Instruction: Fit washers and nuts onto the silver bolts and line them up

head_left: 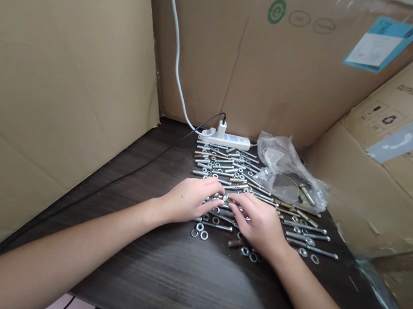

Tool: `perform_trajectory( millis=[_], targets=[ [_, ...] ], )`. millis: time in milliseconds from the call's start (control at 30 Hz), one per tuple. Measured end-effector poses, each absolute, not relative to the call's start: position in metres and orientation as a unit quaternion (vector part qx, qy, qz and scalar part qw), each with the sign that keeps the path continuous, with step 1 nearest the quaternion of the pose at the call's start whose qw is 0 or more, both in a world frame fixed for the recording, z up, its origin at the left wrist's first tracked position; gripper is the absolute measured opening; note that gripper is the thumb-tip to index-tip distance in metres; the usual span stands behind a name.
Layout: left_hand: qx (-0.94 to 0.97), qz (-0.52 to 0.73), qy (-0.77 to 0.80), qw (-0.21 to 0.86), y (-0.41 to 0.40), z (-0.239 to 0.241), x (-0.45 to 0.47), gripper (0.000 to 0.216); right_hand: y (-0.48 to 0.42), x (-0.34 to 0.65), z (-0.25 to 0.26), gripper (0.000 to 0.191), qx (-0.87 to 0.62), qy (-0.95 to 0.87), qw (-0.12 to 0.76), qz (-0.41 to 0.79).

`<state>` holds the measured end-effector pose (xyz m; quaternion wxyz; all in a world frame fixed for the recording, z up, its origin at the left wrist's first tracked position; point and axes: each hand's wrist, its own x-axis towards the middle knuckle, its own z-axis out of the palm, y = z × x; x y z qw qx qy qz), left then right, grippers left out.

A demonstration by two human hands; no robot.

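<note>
Over the middle of the spread of hardware, my left hand (195, 199) and my right hand (259, 221) meet fingertip to fingertip. Each is closed in a pinch on a small silver bolt piece (225, 198), mostly hidden by the fingers; whether a nut sits on it I cannot make out. A long bolt (221, 227) lies just below my left hand, with a hex nut (199, 226) and a flat washer (204, 235) in front. Beneath my right palm are a brownish metal sleeve (235, 243) and another nut (245, 251).
Rows of silver and brass-coloured bolts, nuts and washers cover the dark table (176, 282). Behind them stand a white power strip (238, 142) with cables and a clear plastic bag (281, 159). Cardboard walls (210, 43) enclose the back and both sides.
</note>
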<state>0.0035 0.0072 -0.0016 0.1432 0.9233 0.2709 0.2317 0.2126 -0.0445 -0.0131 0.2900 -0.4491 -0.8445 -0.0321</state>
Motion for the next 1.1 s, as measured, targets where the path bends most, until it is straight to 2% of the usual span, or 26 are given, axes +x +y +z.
perform_trajectory(
  millis=[467,733,900,1100],
  targets=[
    [0.911,0.223,0.294,0.181,0.0037,-0.0013,0.0066,0.026,-0.0473,0.2088,-0.0111,0.02,-0.43,-0.847,0.309,-0.035],
    [0.914,0.228,0.283,0.18,0.0017,0.002,0.005,0.032,-0.0485,0.2078,-0.0123,0.03,-0.433,-0.851,0.293,-0.05],
    [0.898,0.261,0.294,0.199,-0.0011,0.0035,0.0021,0.016,-0.0478,0.2094,-0.0141,0.028,-0.43,-0.845,0.313,-0.047],
    [0.89,0.273,0.288,0.224,-0.0025,0.005,0.0017,0.018,-0.0471,0.2095,-0.0148,0.028,-0.427,-0.835,0.344,-0.043]
  ],
)
